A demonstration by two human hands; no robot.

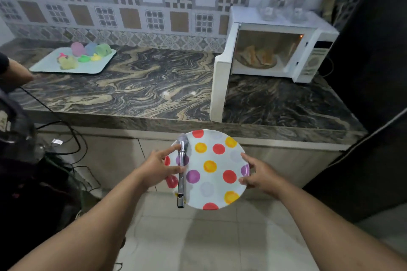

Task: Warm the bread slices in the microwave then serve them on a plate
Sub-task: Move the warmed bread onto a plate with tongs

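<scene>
Pale tray [44,66] of pastel toy pieces far left on the swirled dark marble counter [136,86]; black cables trailing below. White microwave [308,68] at right, door [220,86] swung wide over the counter edge. Toasted bread slices [256,56] on a dish inside the lit cavity, blurred. White round plate with coloured dots [217,169] held above the floor: left hand [159,169] pinching metal tongs [182,171] against the plate, right hand [262,175] pinching the right rim. Slice count unclear.
</scene>
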